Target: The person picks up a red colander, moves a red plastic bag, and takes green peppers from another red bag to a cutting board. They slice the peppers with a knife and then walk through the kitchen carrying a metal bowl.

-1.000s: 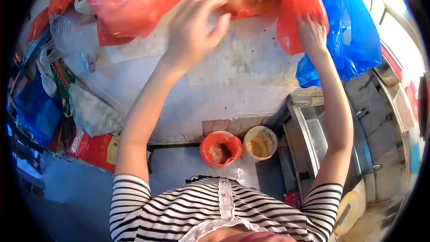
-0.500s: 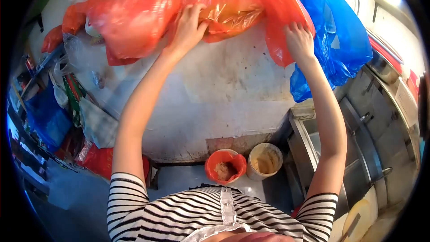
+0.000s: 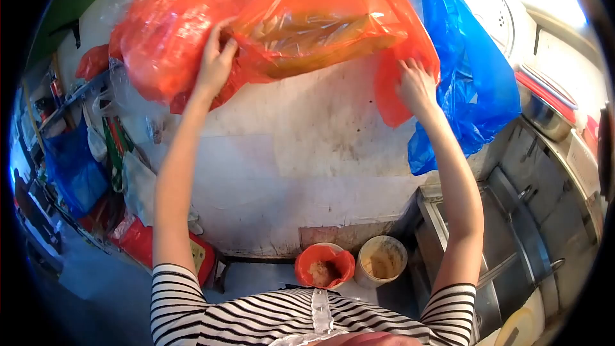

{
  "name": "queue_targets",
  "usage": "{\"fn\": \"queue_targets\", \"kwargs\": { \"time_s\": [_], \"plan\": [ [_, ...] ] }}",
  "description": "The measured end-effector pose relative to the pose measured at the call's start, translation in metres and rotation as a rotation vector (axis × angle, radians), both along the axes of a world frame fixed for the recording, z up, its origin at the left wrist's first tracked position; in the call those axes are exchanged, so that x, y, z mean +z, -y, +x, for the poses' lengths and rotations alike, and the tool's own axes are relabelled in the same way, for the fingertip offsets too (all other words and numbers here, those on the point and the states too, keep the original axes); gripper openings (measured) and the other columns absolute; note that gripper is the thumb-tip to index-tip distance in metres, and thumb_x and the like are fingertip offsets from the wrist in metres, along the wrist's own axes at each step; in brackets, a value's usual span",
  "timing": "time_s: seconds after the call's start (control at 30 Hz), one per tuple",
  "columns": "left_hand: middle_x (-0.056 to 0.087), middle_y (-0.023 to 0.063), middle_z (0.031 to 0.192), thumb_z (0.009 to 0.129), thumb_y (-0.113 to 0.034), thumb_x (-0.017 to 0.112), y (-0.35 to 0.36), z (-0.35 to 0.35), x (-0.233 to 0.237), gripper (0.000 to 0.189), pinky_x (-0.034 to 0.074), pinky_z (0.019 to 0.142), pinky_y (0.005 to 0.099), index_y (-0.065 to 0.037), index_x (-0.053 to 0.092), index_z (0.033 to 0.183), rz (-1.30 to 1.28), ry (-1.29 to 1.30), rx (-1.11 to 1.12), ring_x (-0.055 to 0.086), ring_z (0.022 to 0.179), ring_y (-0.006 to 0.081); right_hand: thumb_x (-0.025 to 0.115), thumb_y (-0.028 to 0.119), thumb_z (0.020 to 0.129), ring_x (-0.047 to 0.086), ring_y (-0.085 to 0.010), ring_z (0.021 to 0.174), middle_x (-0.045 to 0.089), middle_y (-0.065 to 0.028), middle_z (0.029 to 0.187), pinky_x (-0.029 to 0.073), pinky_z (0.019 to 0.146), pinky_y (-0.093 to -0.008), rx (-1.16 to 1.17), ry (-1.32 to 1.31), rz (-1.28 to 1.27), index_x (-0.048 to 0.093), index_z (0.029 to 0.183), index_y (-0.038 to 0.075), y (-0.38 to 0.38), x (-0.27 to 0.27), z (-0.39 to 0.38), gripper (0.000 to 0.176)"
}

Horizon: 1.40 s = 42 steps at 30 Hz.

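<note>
A large translucent red plastic bag [image 3: 333, 6] spreads across the top of the view, with a brownish-yellow mass showing inside its lower part. My left hand [image 3: 218, 64] grips the bag's left side, fingers curled on the film. At the bag's right edge my right hand [image 3: 417, 84] has its fingers bent and pressed on the red plastic. Left of my left hand lies another full red bag [image 3: 173, 32]. A blue plastic bag [image 3: 458, 70] hangs just right of my right hand.
Below are a red-lined bucket [image 3: 324, 266] and a pale bucket [image 3: 380, 261] on the floor. A metal sink [image 3: 500, 218] stands at the right. Bags, including a blue one [image 3: 75, 166], hang at the left.
My left hand has moved left and slightly down, and the red bag is spread wider, showing more of the brownish contents. My right hand is slightly lower and further left.
</note>
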<state>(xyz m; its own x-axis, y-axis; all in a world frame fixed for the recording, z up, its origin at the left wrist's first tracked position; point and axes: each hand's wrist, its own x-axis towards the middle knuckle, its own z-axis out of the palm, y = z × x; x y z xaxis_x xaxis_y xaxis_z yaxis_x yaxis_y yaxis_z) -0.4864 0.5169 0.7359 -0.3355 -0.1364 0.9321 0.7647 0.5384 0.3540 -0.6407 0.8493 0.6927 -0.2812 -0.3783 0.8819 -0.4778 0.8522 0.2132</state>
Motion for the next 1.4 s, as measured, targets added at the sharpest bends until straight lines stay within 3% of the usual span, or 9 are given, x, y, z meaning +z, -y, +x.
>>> {"fn": "queue_targets", "kwargs": {
  "time_s": [0.23, 0.37, 0.53, 0.77, 0.97, 1.07, 1.13, 1.3, 1.4],
  "plan": [
    [0.047, 0.0019, 0.093, 0.083, -0.004, 0.045, -0.023, -0.050, -0.043, 0.030, 0.039, 0.064, 0.0204, -0.005, 0.041, 0.113, -0.033, -0.057, -0.058, 0.043, 0.075, 0.0083, 0.057, 0.016, 0.071, 0.053, -0.0261, 0.086, 0.053, -0.0131, 0.095, 0.041, 0.074, -0.0370, -0.039, -0.170, -0.133, 0.051, 0.100, 0.002, -0.006, 0.013, 0.041, 0.032],
    [0.043, 0.0088, 0.108, 0.082, -0.003, 0.046, -0.023, -0.066, -0.052, 0.032, 0.041, 0.078, 0.0258, -0.005, 0.040, 0.113, -0.197, -0.140, 0.146, 0.045, 0.094, 0.0157, 0.053, 0.011, 0.067, 0.056, -0.0212, 0.062, 0.054, -0.0056, 0.058, 0.041, 0.065, -0.0337, -0.142, -0.428, -0.036, 0.054, 0.075, 0.006, -0.024, 0.020, 0.059, 0.010],
    [0.044, 0.0130, 0.107, 0.066, -0.005, 0.058, -0.042, -0.083, -0.066, 0.040, 0.035, 0.084, 0.0388, -0.008, 0.050, 0.106, -0.359, -0.348, 0.573, 0.043, 0.096, 0.0296, 0.057, 0.006, 0.071, 0.055, -0.0230, 0.059, 0.057, -0.0095, 0.063, 0.041, 0.060, -0.0308, 0.197, -0.393, -0.077, 0.056, 0.074, 0.003, -0.025, 0.039, 0.107, 0.005],
    [0.048, 0.0103, 0.095, 0.064, 0.000, 0.056, -0.117, -0.056, -0.050, 0.037, 0.037, 0.075, 0.0361, -0.009, 0.048, 0.100, -0.462, -0.422, 0.464, 0.046, 0.086, 0.0253, 0.059, 0.003, 0.064, 0.049, -0.0213, 0.048, 0.051, -0.0078, 0.057, 0.039, 0.052, -0.0311, 0.772, -0.333, 0.087, 0.058, 0.077, -0.001, 0.028, 0.036, 0.167, 0.014],
    [0.048, 0.0100, 0.093, 0.064, 0.000, 0.056, -0.119, -0.025, -0.070, 0.036, 0.037, 0.074, 0.0355, -0.008, 0.048, 0.098, -0.412, -0.445, 0.314, 0.046, 0.084, 0.0247, 0.058, 0.016, 0.059, 0.052, -0.0215, 0.074, 0.051, -0.0093, 0.079, 0.042, 0.063, -0.0338, 1.132, -0.133, 0.352, 0.052, 0.082, 0.001, 0.123, 0.027, 0.206, 0.028],
    [0.048, 0.0099, 0.091, 0.064, 0.000, 0.056, -0.109, -0.020, -0.070, 0.036, 0.037, 0.073, 0.0352, -0.008, 0.048, 0.098, -0.346, -0.404, 0.297, 0.046, 0.083, 0.0245, 0.057, 0.013, 0.062, 0.053, -0.0205, 0.067, 0.053, -0.0046, 0.072, 0.043, 0.067, -0.0329, 1.425, -0.405, 0.191, 0.054, 0.078, 0.006, 0.139, 0.042, 0.214, 0.018],
    [0.048, 0.0098, 0.091, 0.064, 0.000, 0.056, -0.099, -0.027, -0.059, 0.036, 0.037, 0.072, 0.0350, -0.008, 0.048, 0.097, -0.293, -0.361, 0.291, 0.046, 0.083, 0.0243, 0.055, 0.007, 0.067, 0.055, -0.0206, 0.069, 0.056, -0.0062, 0.076, 0.045, 0.067, -0.0319, 1.028, -0.435, 0.059, 0.056, 0.082, 0.005, 0.104, 0.050, 0.183, 0.015],
    [0.048, 0.0096, 0.089, 0.064, 0.000, 0.056, -0.050, -0.020, -0.052, 0.035, 0.037, 0.071, 0.0344, -0.008, 0.047, 0.096, -0.119, -0.230, 0.234, 0.046, 0.081, 0.0238, 0.053, 0.004, 0.073, 0.056, -0.0250, 0.073, 0.058, -0.0111, 0.080, 0.045, 0.065, -0.0296, 0.807, -0.282, -0.461, 0.056, 0.089, 0.003, 0.036, 0.077, 0.107, 0.016],
    [0.048, 0.0094, 0.088, 0.063, 0.000, 0.056, -0.018, -0.008, -0.051, 0.035, 0.038, 0.070, 0.0341, -0.008, 0.047, 0.096, 0.008, -0.159, 0.161, 0.046, 0.080, 0.0235, 0.055, 0.005, 0.072, 0.048, -0.0257, 0.089, 0.049, -0.0105, 0.093, 0.043, 0.073, -0.0305, 0.456, 0.012, -0.142, 0.052, 0.098, 0.005, 0.056, 0.026, 0.034, 0.027]
  ]
}}
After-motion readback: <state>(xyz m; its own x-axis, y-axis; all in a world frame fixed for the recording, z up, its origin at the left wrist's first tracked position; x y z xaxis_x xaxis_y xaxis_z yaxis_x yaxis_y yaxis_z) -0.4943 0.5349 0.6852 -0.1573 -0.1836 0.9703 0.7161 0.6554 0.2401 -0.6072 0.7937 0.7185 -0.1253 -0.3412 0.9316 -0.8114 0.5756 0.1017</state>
